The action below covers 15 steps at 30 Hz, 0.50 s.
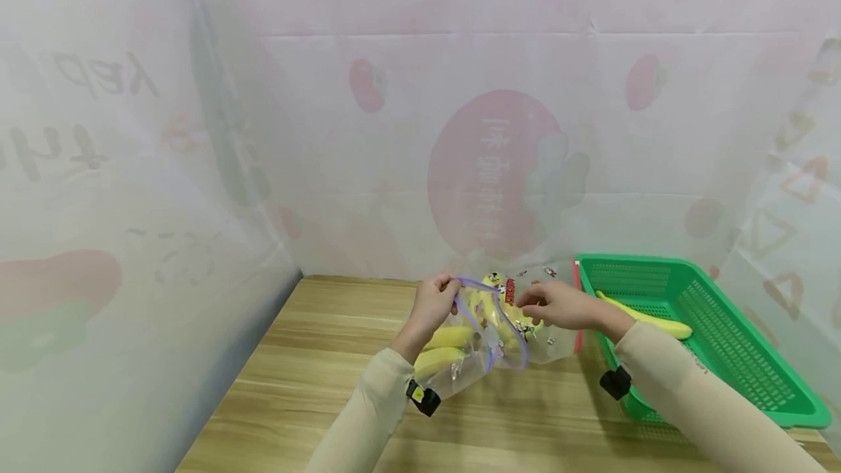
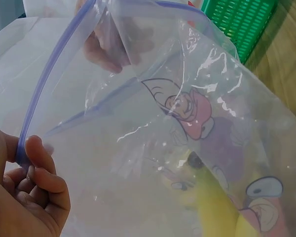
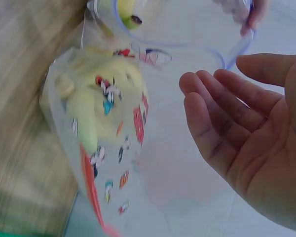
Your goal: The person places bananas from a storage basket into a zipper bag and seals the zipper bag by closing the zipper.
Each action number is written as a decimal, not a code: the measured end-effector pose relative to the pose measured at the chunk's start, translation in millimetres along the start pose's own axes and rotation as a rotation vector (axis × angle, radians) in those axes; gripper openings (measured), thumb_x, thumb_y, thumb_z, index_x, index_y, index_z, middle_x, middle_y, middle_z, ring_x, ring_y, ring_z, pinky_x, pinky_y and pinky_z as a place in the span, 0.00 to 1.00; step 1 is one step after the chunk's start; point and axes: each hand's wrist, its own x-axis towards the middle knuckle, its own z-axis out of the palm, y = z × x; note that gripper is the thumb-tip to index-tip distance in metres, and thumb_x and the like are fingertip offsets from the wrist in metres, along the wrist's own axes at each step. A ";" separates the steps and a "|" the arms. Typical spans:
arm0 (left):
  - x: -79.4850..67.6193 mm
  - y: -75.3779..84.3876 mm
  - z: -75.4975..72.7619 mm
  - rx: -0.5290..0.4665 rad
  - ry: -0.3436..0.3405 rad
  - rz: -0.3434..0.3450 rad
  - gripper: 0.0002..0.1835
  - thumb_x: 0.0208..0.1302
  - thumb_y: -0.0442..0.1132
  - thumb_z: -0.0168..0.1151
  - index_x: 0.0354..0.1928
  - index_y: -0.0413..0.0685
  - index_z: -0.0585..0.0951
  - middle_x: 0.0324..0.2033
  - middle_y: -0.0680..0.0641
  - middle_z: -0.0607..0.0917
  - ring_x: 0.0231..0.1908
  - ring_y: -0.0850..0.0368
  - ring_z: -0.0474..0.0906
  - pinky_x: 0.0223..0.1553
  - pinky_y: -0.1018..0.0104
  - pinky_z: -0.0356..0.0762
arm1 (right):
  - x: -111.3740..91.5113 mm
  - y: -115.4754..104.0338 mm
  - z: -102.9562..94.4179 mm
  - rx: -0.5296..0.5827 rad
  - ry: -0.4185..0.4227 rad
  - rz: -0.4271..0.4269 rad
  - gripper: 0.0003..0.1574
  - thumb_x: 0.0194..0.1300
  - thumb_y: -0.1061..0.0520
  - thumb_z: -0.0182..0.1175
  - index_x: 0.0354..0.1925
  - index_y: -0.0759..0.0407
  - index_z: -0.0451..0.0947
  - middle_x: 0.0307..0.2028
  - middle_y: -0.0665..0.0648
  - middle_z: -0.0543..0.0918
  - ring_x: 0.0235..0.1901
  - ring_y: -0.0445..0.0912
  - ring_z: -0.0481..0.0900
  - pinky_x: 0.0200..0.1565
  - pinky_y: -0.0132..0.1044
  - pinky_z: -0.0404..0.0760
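Observation:
My left hand [image 1: 434,301] pinches the purple zip rim [image 2: 45,86] of a clear zip bag [image 1: 468,377] between thumb and fingers. The bag's mouth gapes, and bananas [image 1: 442,360] lie inside it. Cartoon figures are printed on its film in the left wrist view. My right hand [image 1: 558,304] hovers just right of the mouth, fingers loosely bent and nothing in them. Beyond the purple rim lies a second printed bag [image 3: 123,133] with a red strip [image 3: 90,182] along one edge and yellow fruit inside.
A green basket [image 1: 755,338] stands at the right of the wooden table [image 1: 289,374], with one banana [image 1: 657,323] in it. Pale printed sheets [image 1: 315,166] hang behind and at both sides.

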 end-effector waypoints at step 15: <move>-4.0 -2.0 -2.9 -0.002 0.004 -0.012 0.12 0.69 0.36 0.52 0.34 0.38 0.82 0.16 0.50 0.73 0.15 0.58 0.70 0.19 0.70 0.69 | -25.1 65.2 -48.4 -0.074 0.169 0.168 0.15 0.70 0.59 0.51 0.48 0.69 0.75 0.36 0.56 0.81 0.32 0.48 0.78 0.32 0.41 0.76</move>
